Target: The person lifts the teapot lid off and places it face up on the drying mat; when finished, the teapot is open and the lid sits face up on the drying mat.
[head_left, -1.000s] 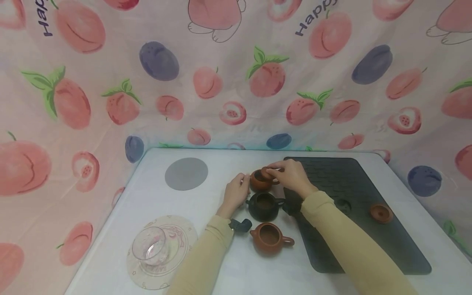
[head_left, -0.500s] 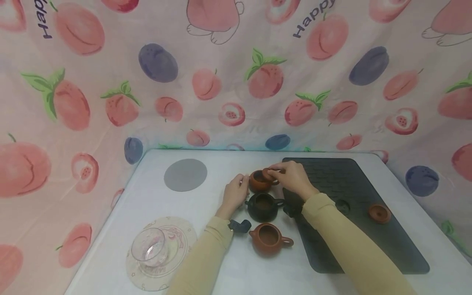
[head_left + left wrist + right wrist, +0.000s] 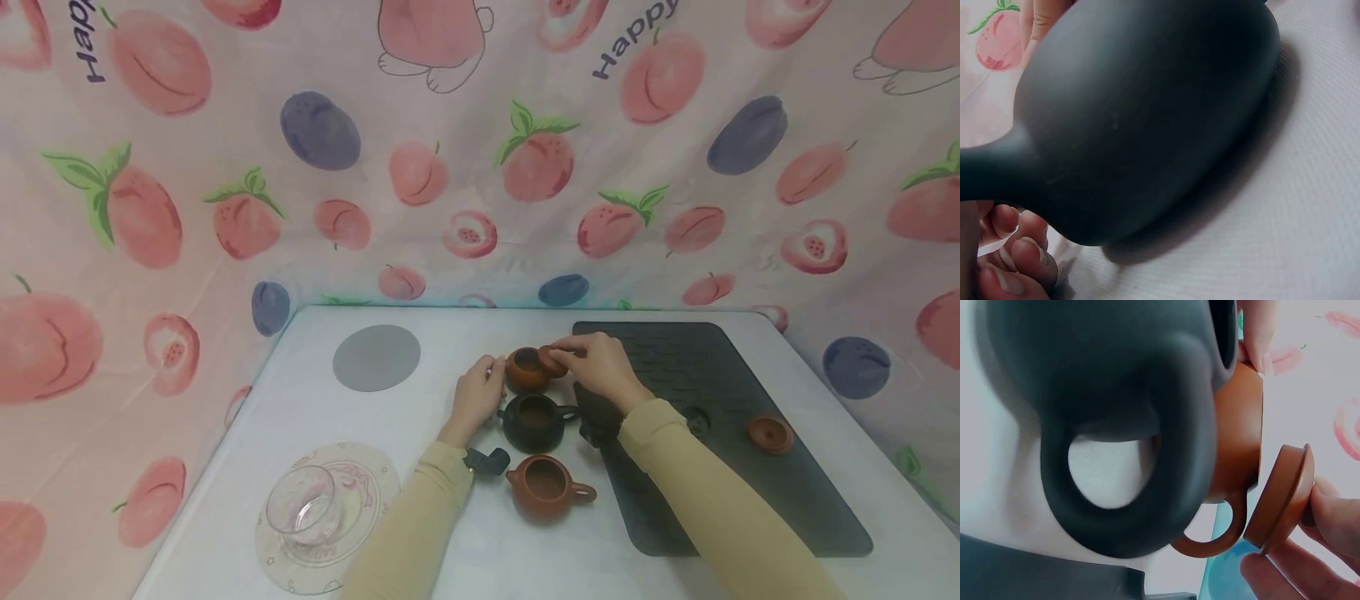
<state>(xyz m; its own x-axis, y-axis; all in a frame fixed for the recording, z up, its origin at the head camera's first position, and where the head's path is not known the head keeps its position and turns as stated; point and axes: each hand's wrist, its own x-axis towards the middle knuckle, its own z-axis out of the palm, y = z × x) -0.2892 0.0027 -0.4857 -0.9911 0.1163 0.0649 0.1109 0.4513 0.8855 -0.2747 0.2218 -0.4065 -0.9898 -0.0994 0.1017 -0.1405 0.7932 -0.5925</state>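
Lower left: glass cup on patterned round coaster, on white table.
Lower centre: open brown teapot, handle right; small dark piece just left of it.
Centre: black teapot, lidless, crowding both wrist views and hiding most beyond.
Above centre: far brown teapot, open mouth up, handle toward right.
Left hand: fingers curled against far brown teapot's left side.
Right hand: pinching brown lid, tilted at pot's right rim, not seated.
Right: dark mat bearing second brown lid.
Upper left of table: grey disc.
Hidden: lid knob, behind fingertips.
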